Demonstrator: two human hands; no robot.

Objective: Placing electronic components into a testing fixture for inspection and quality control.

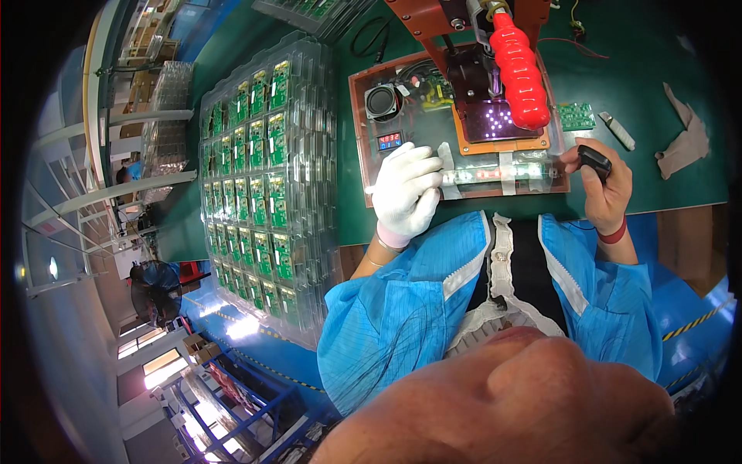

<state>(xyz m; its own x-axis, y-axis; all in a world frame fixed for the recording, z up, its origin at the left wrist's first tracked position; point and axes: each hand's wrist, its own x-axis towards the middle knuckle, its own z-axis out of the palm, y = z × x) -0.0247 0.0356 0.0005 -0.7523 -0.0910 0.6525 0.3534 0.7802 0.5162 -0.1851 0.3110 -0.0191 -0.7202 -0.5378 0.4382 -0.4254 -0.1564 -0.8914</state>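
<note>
My left hand [407,189], in a white glove, is at the front left corner of a test fixture [456,203] with a clear cover. Its fingers are curled together, and whatever they may hold is hidden. My bare right hand [610,197], a red band on its wrist, is beside the fixture's right front corner. Its fingers and thumb are closed around a small black rounded device [594,163]. Over the fixture stands a press with a red ribbed handle [519,73]. Below its dark plate [495,116], lit dots show through. A small digital display [390,141] glows near my left hand.
Clear stacked trays [267,174] of green circuit boards stand to the left. Right of the fixture lie a green board panel [576,117], a pale utility-knife-like tool [617,131] and a grey cloth [684,135] on the green table [649,62]. A round speaker [382,102] sits in the fixture.
</note>
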